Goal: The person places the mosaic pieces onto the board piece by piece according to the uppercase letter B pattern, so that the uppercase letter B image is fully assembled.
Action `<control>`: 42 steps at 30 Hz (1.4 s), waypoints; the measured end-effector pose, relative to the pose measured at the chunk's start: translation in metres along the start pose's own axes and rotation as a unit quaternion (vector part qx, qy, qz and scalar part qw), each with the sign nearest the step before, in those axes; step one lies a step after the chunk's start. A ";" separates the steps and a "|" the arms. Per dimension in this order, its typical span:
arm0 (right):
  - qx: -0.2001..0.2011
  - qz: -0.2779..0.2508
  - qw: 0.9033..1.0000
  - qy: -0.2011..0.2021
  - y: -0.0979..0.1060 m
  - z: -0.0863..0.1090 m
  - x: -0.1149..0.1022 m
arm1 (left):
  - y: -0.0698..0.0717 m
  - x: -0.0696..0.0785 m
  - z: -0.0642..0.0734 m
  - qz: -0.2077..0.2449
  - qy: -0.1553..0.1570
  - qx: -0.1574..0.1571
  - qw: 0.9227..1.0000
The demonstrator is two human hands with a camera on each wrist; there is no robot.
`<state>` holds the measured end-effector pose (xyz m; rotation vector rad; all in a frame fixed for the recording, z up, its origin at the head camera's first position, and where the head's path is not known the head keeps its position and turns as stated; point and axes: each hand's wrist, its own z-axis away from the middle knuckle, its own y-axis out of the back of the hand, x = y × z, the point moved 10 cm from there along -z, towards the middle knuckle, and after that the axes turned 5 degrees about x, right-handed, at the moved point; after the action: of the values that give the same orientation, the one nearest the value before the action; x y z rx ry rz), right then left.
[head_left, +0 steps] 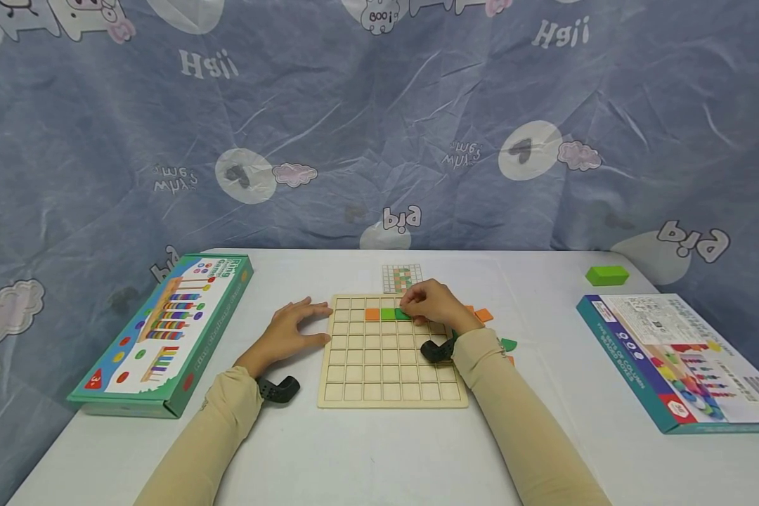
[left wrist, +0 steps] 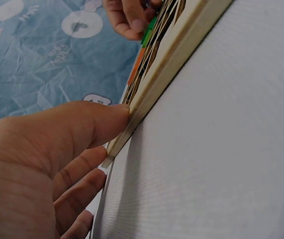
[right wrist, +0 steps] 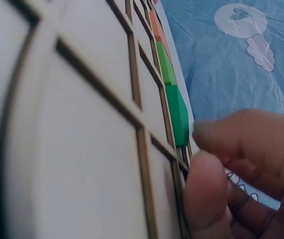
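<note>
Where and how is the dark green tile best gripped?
Probably pinch the dark green tile by its near and far edges, coming from above on the right: its near face rises above the wooden board, and the light green tile crowds its left.

This looks like a small tabletop play corner screened off by cloth; whether it lies in a home, a classroom or a studio cannot be told. A white worktop carries a wooden grid board, the landmark here. Behind the board hangs a creased blue-grey curtain printed with cartoon animals, pink clouds, pale discs and words, some mirrored. Left of the board lies a green-edged toy box; well to its right, a teal-edged game box, with a green block beyond. A small pattern card lies just past its far edge.
</note>
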<state>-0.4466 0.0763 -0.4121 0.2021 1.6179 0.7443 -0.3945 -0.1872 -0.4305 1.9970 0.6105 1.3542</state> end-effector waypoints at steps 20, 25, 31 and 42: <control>0.011 0.032 0.999 0.005 -0.001 -0.003 -0.003 | 0.002 -0.001 -0.001 -0.010 -0.002 0.000 1.000; 0.008 0.034 0.999 0.007 -0.002 -0.002 -0.003 | 0.003 0.000 0.000 -0.006 -0.003 0.001 1.000; -0.018 -0.025 1.000 0.005 0.000 0.004 -0.003 | -0.001 -0.001 -0.001 0.004 -0.002 -0.004 1.000; -0.081 -0.167 0.982 -0.022 0.020 0.019 0.012 | -0.001 -0.001 0.000 -0.006 0.000 -0.001 1.000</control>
<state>-0.4367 0.1047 -0.4109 -0.1668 1.4925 0.6018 -0.3953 -0.1872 -0.4324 1.9890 0.6205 1.3457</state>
